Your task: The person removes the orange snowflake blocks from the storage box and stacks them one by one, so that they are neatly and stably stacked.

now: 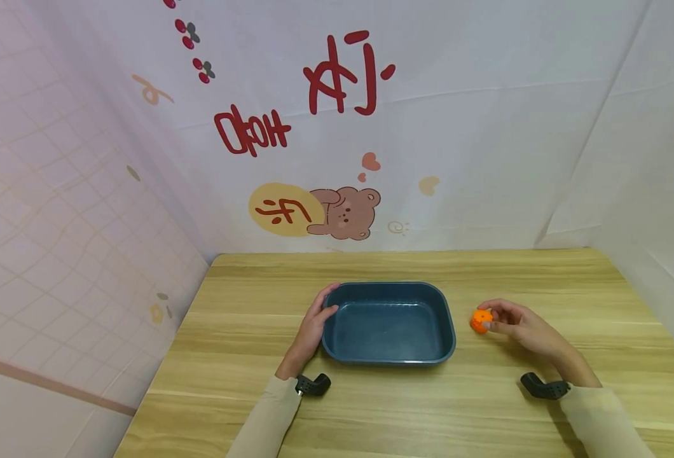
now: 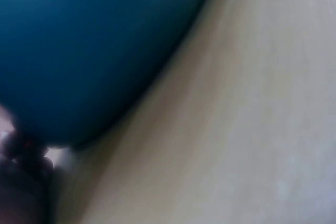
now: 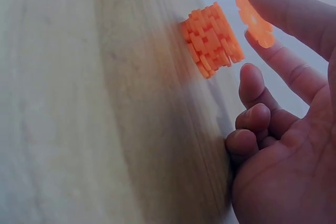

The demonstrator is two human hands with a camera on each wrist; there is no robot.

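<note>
A dark blue rectangular baking dish (image 1: pixel 388 331) stands on the table, nothing inside it. At its left end my left hand (image 1: pixel 312 323) grips the wall, thumb over the rim and fingers along the outside. The left wrist view shows the dish's outer side (image 2: pixel 79 51) close up, with dark, blurred fingertips low at the left. To the right of the dish, my right hand (image 1: pixel 522 324) pinches a thin orange flower-shaped disc (image 3: pixel 255 19) between thumb and index finger. The disc is just apart from a short stack of similar orange pieces (image 3: pixel 210 40). The other right fingers are curled.
The wood-grain table (image 1: pixel 371 413) runs back to a white wall cloth (image 1: pixel 486 127) printed with red characters and a bear. A grid-patterned cloth (image 1: pixel 56 191) hangs along the left side. Black wrist cameras sit on both forearms.
</note>
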